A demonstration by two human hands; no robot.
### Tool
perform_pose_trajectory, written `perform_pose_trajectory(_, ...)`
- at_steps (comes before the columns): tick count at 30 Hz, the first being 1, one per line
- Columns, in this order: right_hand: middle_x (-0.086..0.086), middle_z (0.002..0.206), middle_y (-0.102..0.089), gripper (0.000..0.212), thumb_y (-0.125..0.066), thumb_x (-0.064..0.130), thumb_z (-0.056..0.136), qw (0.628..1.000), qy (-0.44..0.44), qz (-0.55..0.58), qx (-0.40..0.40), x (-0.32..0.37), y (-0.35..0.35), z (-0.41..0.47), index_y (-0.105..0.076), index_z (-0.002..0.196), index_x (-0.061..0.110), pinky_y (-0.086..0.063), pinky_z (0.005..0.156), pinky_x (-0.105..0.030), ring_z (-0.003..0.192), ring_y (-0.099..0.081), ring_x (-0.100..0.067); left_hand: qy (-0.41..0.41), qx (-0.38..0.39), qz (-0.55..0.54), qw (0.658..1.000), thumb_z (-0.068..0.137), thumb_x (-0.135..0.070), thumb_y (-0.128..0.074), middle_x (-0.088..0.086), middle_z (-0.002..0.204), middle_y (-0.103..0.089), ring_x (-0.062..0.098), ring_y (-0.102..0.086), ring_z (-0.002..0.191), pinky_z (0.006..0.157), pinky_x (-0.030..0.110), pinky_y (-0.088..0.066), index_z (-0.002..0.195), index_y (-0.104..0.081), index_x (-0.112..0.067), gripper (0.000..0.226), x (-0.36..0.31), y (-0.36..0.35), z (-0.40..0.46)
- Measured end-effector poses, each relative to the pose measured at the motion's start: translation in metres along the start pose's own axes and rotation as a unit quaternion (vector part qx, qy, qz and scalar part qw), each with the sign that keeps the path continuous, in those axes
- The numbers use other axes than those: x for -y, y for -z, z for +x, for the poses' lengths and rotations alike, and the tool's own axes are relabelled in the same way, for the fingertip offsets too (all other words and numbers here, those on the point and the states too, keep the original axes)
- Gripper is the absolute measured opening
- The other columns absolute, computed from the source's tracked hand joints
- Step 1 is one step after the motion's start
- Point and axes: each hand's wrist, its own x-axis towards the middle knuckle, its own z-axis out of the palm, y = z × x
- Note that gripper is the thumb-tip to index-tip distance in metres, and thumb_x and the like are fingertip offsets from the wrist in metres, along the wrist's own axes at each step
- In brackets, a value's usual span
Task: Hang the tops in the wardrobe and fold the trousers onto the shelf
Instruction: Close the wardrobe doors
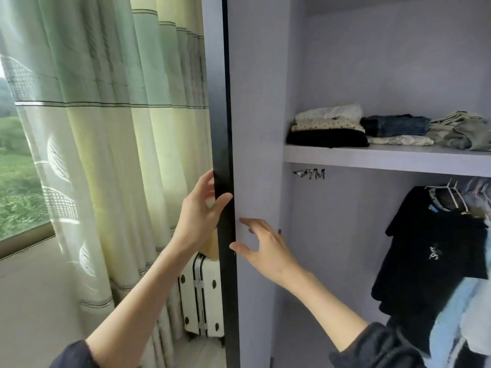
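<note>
— Where did the hands sit?
— Both at the door point(255, 128), which stood upright between them. The left hand point(198, 216) gripped its dark edge, thumb in front; the right hand point(261, 245) was spread flat by the inner face.
— And the clothes?
— Right of both hands: folded trousers point(396, 126) on the shelf point(385, 158), tops point(435, 251) hanging below. The right hand was nearer.

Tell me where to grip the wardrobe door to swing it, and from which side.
Grip the door by its dark free edge, probably at mid-height where the left hand already wraps it. Come from the curtain side, fingers outside, thumb on the edge. No handle shows on the pale inner face, so the right hand can only push flat there.
</note>
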Motion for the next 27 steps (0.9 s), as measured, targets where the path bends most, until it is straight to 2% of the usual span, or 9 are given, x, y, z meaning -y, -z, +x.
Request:
perform_pose_trajectory(4,0.01,0.138,-0.045,0.054,-0.06,0.04,0.09,0.999,-0.033,0.031,-0.014,-0.003,0.004,-0.005,-0.042,0.138,0.025,-0.039,0.098,-0.02,0.119,-0.049,-0.003,-0.026,0.022,-0.022,0.999,0.087,-0.019,-0.065,-0.007,0.106,-0.063,0.01,-0.061,0.101,0.09,0.027,-0.047,0.136,-0.044,-0.021,0.053,0.003,-0.003,0.005)
perform_pose_trajectory(6,0.013,0.133,-0.049,0.051,-0.061,0.038,0.089,0.997,-0.058,0.055,-0.023,-0.007,0.013,-0.01,-0.045,0.135,0.025,-0.04,0.092,-0.017,0.113,-0.051,0.001,-0.058,0.057,-0.046,0.996,0.087,-0.017,-0.066,-0.006,0.107,-0.066,0.006,-0.063,0.101,0.092,0.028,-0.05,0.13,-0.047,-0.034,0.05,0.002,-0.008,0.007)
perform_pose_trajectory(9,0.02,0.12,-0.057,0.037,-0.065,0.034,0.087,0.988,-0.099,0.108,-0.043,-0.018,0.035,-0.023,-0.055,0.122,0.032,-0.043,0.083,-0.013,0.102,-0.058,0.007,-0.097,0.113,-0.064,0.987,0.086,-0.013,-0.066,-0.02,0.103,-0.063,-0.009,-0.06,0.098,0.091,0.011,-0.045,0.117,-0.04,-0.05,0.055,-0.008,-0.026,0.004)
perform_pose_trajectory(13,0.031,0.099,-0.063,0.026,-0.063,0.029,0.088,0.982,-0.145,0.112,-0.05,-0.036,0.073,-0.046,-0.055,0.101,0.05,-0.045,0.079,-0.008,0.094,-0.061,0.009,-0.147,0.181,-0.08,0.969,0.087,-0.014,-0.065,-0.011,0.121,-0.057,-0.007,-0.056,0.106,0.094,0.012,-0.043,0.128,-0.041,-0.04,0.054,-0.025,-0.068,0.006)
perform_pose_trajectory(16,0.015,0.098,-0.07,0.02,-0.067,0.025,0.085,0.975,-0.172,0.098,-0.099,-0.06,0.106,-0.063,-0.064,0.099,0.039,-0.051,0.086,-0.022,0.093,-0.065,-0.004,-0.182,0.203,-0.06,0.96,0.088,-0.022,-0.064,-0.01,0.142,-0.043,0.001,-0.048,0.121,0.103,0.021,-0.04,0.136,-0.04,-0.036,0.055,-0.04,-0.112,0.01)
perform_pose_trajectory(19,0.006,0.088,-0.069,0.013,-0.072,0.026,0.081,0.959,-0.211,0.088,-0.166,-0.087,0.134,-0.077,-0.067,0.094,0.025,-0.051,0.084,-0.028,0.086,-0.065,-0.011,-0.22,0.217,-0.038,0.95,0.091,-0.026,-0.06,-0.009,0.151,-0.027,0.005,-0.032,0.135,0.103,0.013,-0.027,0.136,-0.025,-0.045,0.06,-0.05,-0.157,0.011)
perform_pose_trajectory(22,0.001,0.081,-0.068,0.009,-0.07,0.023,0.084,0.938,-0.24,0.094,-0.231,-0.121,0.158,-0.085,-0.065,0.09,0.019,-0.052,0.084,-0.034,0.081,-0.066,-0.016,-0.256,0.244,0.012,0.935,0.097,-0.026,-0.048,-0.007,0.158,-0.01,0.012,-0.017,0.144,0.11,0.02,-0.021,0.147,-0.02,-0.034,0.057,-0.054,-0.206,0.018)
perform_pose_trajectory(24,0.001,0.085,-0.068,0.009,-0.067,0.02,0.086,0.926,-0.251,0.096,-0.263,-0.145,0.172,-0.085,-0.065,0.094,0.017,-0.051,0.083,-0.03,0.085,-0.066,-0.015,-0.269,0.268,0.07,0.923,0.101,-0.025,-0.036,-0.006,0.158,0.004,0.017,-0.002,0.147,0.117,0.031,-0.013,0.15,-0.012,-0.025,0.054,-0.055,-0.239,0.028)
perform_pose_trajectory(27,0.004,0.101,-0.066,0.024,-0.063,0.02,0.089,0.92,-0.257,0.079,-0.285,-0.174,0.19,-0.077,-0.063,0.113,0.015,-0.043,0.079,-0.012,0.096,-0.061,-0.008,-0.272,0.289,0.195,0.897,0.103,-0.022,-0.025,-0.008,0.156,0.021,0.018,0.011,0.146,0.119,0.04,-0.006,0.151,0.006,-0.024,0.056,-0.054,-0.283,0.046)
